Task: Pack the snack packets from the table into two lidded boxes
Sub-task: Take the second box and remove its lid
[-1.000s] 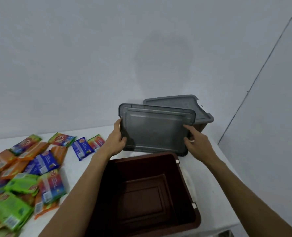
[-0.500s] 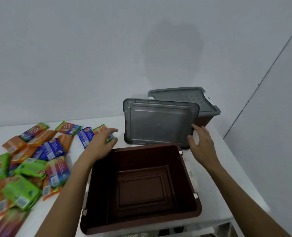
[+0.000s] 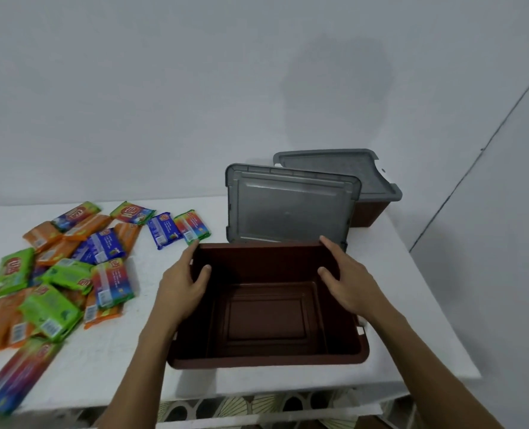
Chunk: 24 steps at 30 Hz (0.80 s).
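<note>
At the front of the white table [image 3: 411,305], a rectangular brown plastic box [image 3: 266,360] stands open. Left hand [image 3: 181,286] clamps its left wall, thumb inside; right hand [image 3: 346,286] clamps the right wall likewise. Just behind, a flat grey plastic lid [image 3: 288,212] leans tilted against a second brown box with grey lid on [image 3: 368,212]. Colourful foil snack packets [image 3: 56,274] lie heaped on the table, left of the open box.

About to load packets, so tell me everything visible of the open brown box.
The open brown box looks like dark plastic, rectangular, with a rolled rim and a stepped panel in its floor. It stands upright on the white table, lidless, empty. The left hand grips its left wall, thumb inside; the right hand grips its right wall. A grey lid stands tilted just behind.
</note>
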### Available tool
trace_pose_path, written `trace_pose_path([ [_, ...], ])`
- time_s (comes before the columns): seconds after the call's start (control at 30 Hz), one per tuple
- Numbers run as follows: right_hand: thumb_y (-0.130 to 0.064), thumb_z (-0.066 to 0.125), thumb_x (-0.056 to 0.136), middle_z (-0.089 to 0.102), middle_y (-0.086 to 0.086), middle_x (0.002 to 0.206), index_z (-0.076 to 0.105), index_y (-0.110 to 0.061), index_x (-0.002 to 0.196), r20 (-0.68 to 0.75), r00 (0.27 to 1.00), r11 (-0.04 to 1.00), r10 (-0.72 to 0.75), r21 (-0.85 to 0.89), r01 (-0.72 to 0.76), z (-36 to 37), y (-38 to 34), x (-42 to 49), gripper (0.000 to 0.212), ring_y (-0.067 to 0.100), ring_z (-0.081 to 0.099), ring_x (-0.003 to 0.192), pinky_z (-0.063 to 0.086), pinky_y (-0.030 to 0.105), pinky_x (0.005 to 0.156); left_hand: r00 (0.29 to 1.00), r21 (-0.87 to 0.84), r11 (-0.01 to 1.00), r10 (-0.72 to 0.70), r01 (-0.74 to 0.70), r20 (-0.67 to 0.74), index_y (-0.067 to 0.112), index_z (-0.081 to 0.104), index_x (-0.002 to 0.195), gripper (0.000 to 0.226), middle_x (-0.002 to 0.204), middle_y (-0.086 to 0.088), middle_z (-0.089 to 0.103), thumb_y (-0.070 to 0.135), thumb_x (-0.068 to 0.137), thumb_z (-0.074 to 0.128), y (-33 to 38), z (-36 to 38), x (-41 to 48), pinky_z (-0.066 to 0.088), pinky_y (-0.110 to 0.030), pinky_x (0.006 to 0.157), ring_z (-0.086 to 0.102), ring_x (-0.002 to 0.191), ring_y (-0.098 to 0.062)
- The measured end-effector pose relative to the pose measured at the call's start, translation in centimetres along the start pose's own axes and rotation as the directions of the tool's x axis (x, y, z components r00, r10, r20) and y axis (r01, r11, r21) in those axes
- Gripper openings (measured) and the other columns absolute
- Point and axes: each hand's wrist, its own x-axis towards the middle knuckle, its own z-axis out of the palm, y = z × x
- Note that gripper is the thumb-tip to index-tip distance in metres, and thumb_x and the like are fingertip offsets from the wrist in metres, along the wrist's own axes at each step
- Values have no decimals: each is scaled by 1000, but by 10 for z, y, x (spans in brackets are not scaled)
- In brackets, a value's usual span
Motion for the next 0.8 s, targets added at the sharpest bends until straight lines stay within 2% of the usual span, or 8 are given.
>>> trace_pose_path([
  [0.27,-37,50,98,48,4,147,18,-40,151,-30,999,1000,25,-1,-25,-22,23,12,62,27,49,130,44,40,105,1000,-5,1000,-5,5,25,26,30,150,59,146,-10,47,26,96,55,30,23,19,40,-42,106,51,128,-30],
  [0.37,-44,48,96,51,13,138,22,-34,152,-52,998,979,19,-201,-29,-21,21,13,62,32,54,120,48,42,94,1000,-28,1000,4,-3,14,27,31,150,58,144,-9,49,29,96,54,31,22,16,41,-38,104,52,126,-28],
  [0.43,-46,51,93,50,20,136,38,-24,147,-158,985,924,-66,-382,0,-17,10,18,59,39,50,119,48,48,92,999,-125,992,-22,27,37,30,33,148,56,142,-6,51,35,96,54,27,19,15,42,-33,100,54,123,-23],
  [0.53,-43,56,92,47,24,139,54,-16,135,-257,943,899,-211,-429,84,-6,-28,38,52,44,44,126,44,54,98,993,-333,936,-103,116,56,32,41,144,50,133,0,55,43,96,51,13,8,16,42,-25,92,55,113,-11],
  [0.6,-42,55,94,46,22,141,54,-15,135,-223,935,923,-274,-336,191,6,-64,55,50,40,41,130,42,52,102,991,-279,952,-134,128,-4,26,47,140,46,127,-1,59,40,97,51,-9,-3,20,43,-26,88,56,106,-11],
  [0.67,-42,52,95,45,17,142,52,-17,137,-164,925,917,-344,-269,293,25,-101,75,49,35,40,132,41,48,103,986,-137,981,-146,135,-75,21,53,134,40,127,-3,62,37,97,52,-40,-19,28,48,-31,88,59,106,-14],
  [0.8,-43,46,97,38,9,148,39,-25,145,59,921,901,-385,-192,389,74,-165,122,51,28,38,133,39,41,106,954,95,968,-205,230,-217,18,58,127,36,127,-9,60,33,94,55,-97,-55,52,49,-39,88,57,113,-25],
])
